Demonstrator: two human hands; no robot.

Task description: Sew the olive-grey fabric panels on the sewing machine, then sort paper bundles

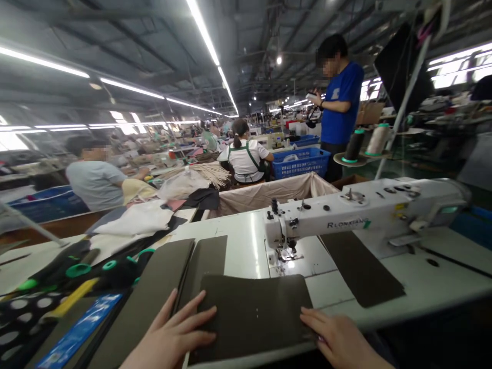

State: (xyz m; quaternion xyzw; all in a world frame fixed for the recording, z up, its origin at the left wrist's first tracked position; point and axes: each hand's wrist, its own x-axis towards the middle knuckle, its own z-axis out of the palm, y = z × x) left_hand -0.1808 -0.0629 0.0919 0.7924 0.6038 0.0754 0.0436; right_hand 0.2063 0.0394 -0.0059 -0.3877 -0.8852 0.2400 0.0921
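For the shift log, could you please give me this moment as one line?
left hand: flat on dark panel | right hand: on panel's right edge | sewing machine: behind

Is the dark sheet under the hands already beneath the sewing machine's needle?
No, the dark sheet lies flat under the left hand and right hand, its far edge stopping short of the needle.

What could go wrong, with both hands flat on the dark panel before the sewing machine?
The dark panel lies at the near edge of the table and might slide off if the left hand or right hand lifts. Fed forward, fingers could come close to the sewing machine needle.
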